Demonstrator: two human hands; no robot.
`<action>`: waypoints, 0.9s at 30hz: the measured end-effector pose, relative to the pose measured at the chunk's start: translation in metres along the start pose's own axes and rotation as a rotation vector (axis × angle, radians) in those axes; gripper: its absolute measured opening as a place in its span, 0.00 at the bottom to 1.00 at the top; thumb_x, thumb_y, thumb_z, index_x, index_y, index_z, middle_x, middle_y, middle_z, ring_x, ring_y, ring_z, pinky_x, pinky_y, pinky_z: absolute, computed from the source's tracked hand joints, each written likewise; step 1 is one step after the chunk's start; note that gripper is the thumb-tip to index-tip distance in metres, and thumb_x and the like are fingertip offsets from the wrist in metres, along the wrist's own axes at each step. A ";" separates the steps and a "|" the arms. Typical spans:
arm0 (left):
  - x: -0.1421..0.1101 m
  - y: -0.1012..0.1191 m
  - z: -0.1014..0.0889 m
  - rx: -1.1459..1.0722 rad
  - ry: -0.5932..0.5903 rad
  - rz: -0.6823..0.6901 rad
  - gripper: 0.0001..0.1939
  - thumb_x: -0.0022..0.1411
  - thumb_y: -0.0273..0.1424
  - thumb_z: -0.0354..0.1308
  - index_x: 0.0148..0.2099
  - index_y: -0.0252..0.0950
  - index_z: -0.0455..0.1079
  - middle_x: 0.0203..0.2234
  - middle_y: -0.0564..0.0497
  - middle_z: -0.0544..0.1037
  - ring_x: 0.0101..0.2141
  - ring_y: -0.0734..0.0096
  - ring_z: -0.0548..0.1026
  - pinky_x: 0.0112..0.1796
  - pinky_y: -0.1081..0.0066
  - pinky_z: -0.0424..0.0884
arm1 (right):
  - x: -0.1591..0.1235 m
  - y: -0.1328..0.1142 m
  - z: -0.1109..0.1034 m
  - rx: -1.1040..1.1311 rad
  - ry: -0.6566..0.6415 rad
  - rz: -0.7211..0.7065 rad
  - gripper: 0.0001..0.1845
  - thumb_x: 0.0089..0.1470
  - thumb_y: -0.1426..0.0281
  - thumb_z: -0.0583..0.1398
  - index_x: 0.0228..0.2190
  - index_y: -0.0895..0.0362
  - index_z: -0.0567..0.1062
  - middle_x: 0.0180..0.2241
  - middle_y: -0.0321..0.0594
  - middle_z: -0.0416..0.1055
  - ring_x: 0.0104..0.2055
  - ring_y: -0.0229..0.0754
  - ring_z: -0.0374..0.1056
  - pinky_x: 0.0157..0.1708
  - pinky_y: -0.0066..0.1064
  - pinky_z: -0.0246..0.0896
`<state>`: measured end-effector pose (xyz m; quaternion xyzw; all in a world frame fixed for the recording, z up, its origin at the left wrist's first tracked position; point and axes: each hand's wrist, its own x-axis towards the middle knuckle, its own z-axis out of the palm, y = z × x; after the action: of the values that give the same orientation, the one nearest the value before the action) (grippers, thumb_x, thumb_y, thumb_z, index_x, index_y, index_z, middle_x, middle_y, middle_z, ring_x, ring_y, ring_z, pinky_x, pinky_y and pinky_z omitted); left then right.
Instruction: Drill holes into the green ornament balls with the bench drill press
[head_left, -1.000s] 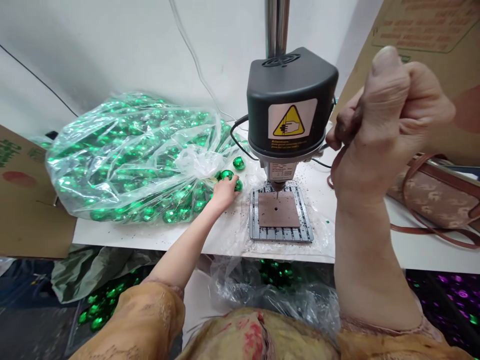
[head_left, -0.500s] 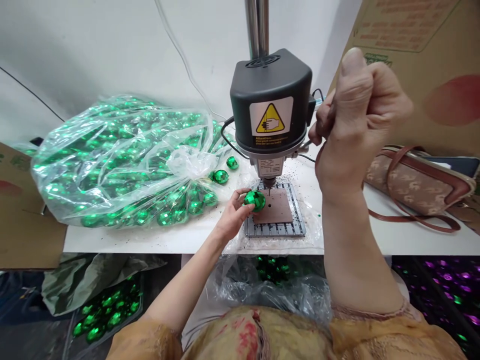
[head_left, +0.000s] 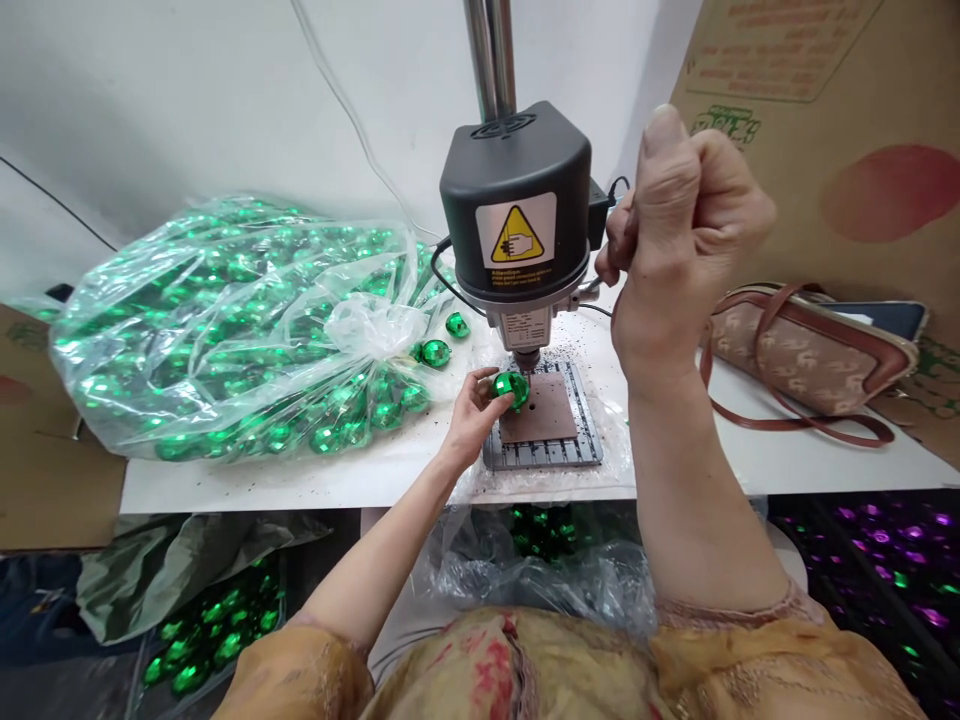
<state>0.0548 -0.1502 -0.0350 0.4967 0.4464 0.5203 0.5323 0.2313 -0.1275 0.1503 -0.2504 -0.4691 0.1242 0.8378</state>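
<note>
Here, the white tabletop [head_left: 300, 484], dotted with dark debris [head_left: 553, 357], meets a pale wall [head_left: 187, 90] between cardboard cartons [head_left: 787, 95]. The left hand [head_left: 471, 412], half-curled, pinches a green faceted ball [head_left: 510, 387] beside the drill press's bit [head_left: 529, 380]; the right hand [head_left: 679, 220], fisted, grips the feed lever [head_left: 591, 291].

Workshop, with 1 drill press [head_left: 517, 205].

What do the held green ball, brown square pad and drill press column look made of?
Green ball: probably plastic, glossy metallic coating; mirror-like facets throw bright glints.
Brown square pad: matte, perhaps wood-based board; flat, even tone, but rubber is possible.
Column: likely polished metal; lengthwise light and dark reflections.
</note>
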 end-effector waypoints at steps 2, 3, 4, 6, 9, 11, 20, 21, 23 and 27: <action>0.005 -0.005 0.001 0.014 -0.026 0.033 0.32 0.50 0.44 0.77 0.52 0.38 0.69 0.42 0.47 0.83 0.43 0.63 0.80 0.46 0.64 0.75 | 0.000 0.000 0.000 -0.025 0.001 0.011 0.34 0.46 0.40 0.61 0.21 0.53 0.53 0.17 0.25 0.47 0.20 0.26 0.47 0.23 0.28 0.46; 0.006 -0.007 0.002 0.022 -0.039 0.045 0.33 0.49 0.45 0.78 0.51 0.37 0.70 0.43 0.46 0.83 0.44 0.62 0.81 0.46 0.63 0.75 | 0.000 -0.001 0.000 -0.025 0.000 0.010 0.34 0.46 0.39 0.61 0.21 0.53 0.53 0.17 0.25 0.47 0.20 0.26 0.47 0.23 0.28 0.46; 0.008 -0.009 0.001 0.026 -0.050 0.054 0.33 0.48 0.45 0.78 0.51 0.37 0.70 0.43 0.45 0.83 0.45 0.61 0.81 0.47 0.62 0.75 | -0.001 -0.001 0.000 -0.025 -0.004 0.012 0.34 0.47 0.39 0.61 0.21 0.53 0.53 0.18 0.25 0.47 0.20 0.26 0.47 0.23 0.28 0.46; 0.010 -0.012 0.000 0.029 -0.071 0.069 0.34 0.48 0.46 0.79 0.50 0.37 0.71 0.44 0.45 0.83 0.45 0.60 0.81 0.47 0.62 0.75 | -0.001 -0.001 0.000 -0.029 -0.008 0.012 0.34 0.47 0.39 0.60 0.22 0.53 0.52 0.18 0.26 0.47 0.21 0.26 0.46 0.23 0.28 0.46; 0.012 -0.015 -0.001 0.040 -0.089 0.084 0.33 0.46 0.45 0.80 0.50 0.37 0.72 0.44 0.45 0.83 0.46 0.61 0.80 0.46 0.64 0.75 | -0.001 0.000 0.000 -0.047 -0.004 -0.003 0.35 0.47 0.38 0.59 0.22 0.53 0.51 0.18 0.26 0.46 0.21 0.27 0.46 0.23 0.28 0.46; 0.013 -0.016 -0.002 0.072 -0.091 0.100 0.33 0.47 0.45 0.80 0.49 0.37 0.73 0.43 0.46 0.83 0.44 0.62 0.80 0.43 0.65 0.75 | -0.001 0.001 0.000 -0.043 -0.003 -0.004 0.34 0.47 0.38 0.59 0.22 0.53 0.51 0.18 0.26 0.46 0.21 0.27 0.46 0.23 0.28 0.46; 0.010 -0.016 -0.003 0.300 -0.190 0.219 0.29 0.54 0.44 0.76 0.54 0.39 0.74 0.50 0.45 0.82 0.47 0.60 0.79 0.44 0.65 0.71 | -0.004 -0.004 -0.002 -0.021 -0.035 0.026 0.29 0.53 0.46 0.60 0.22 0.53 0.53 0.19 0.25 0.48 0.19 0.24 0.48 0.21 0.26 0.44; 0.009 -0.015 -0.003 0.308 -0.204 0.228 0.29 0.54 0.43 0.76 0.54 0.39 0.73 0.51 0.44 0.81 0.49 0.59 0.79 0.46 0.64 0.71 | -0.004 -0.005 -0.002 -0.015 -0.041 0.023 0.28 0.55 0.48 0.60 0.22 0.53 0.53 0.19 0.25 0.48 0.18 0.24 0.49 0.21 0.26 0.43; 0.006 -0.014 -0.002 0.322 -0.215 0.239 0.29 0.55 0.43 0.75 0.56 0.40 0.72 0.52 0.44 0.81 0.50 0.59 0.79 0.48 0.62 0.71 | -0.005 -0.005 -0.003 0.001 -0.044 0.003 0.28 0.58 0.52 0.61 0.22 0.53 0.52 0.18 0.25 0.48 0.18 0.24 0.48 0.20 0.25 0.43; 0.000 -0.015 0.004 0.325 -0.184 0.254 0.29 0.55 0.43 0.75 0.54 0.39 0.72 0.50 0.44 0.81 0.49 0.59 0.80 0.50 0.61 0.73 | -0.005 -0.004 -0.003 -0.015 -0.043 0.000 0.25 0.62 0.57 0.59 0.23 0.54 0.52 0.19 0.25 0.47 0.18 0.22 0.49 0.23 0.22 0.46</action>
<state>0.0604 -0.1504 -0.0491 0.6735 0.4080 0.4568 0.4140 0.2316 -0.1340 0.1474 -0.2540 -0.4878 0.1261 0.8256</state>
